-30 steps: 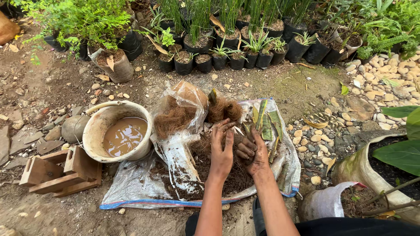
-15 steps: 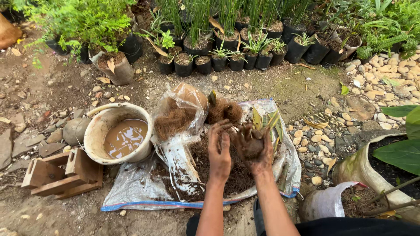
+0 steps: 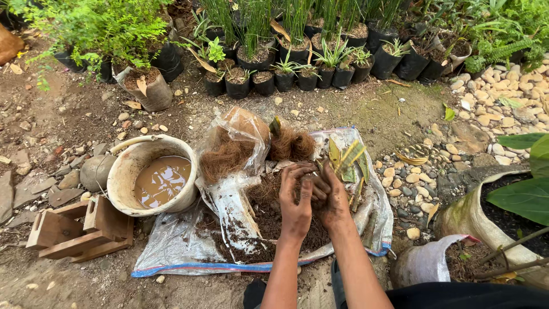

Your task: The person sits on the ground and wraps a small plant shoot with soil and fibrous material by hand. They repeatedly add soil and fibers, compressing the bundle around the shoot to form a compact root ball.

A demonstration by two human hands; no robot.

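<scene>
My left hand (image 3: 295, 201) and my right hand (image 3: 331, 197), both dirty with soil, are pressed together over a heap of dark soil and fibre (image 3: 267, 216). Between them they hold the base of a small plant with yellow-green striped leaves (image 3: 346, 157), which stand up above my right hand. My fingers hide its roots. The heap lies on a spread plastic sack (image 3: 171, 246). Just beyond my hands, a clear plastic bag of brown coconut fibre (image 3: 229, 151) lies open beside a loose clump of fibre (image 3: 293, 146).
A pale bucket of muddy water (image 3: 128, 183) stands left of the sack, next to a wooden frame (image 3: 74, 232). Several black nursery pots (image 3: 286, 80) line the back. A big mossy pot (image 3: 466, 217), a white bag of soil (image 3: 423, 264) and pebbles (image 3: 414, 186) are at the right.
My hands were spread apart on the soil with the leaves lying flat. They have closed together around the plant's base and lifted it, so the leaves now stand up.
</scene>
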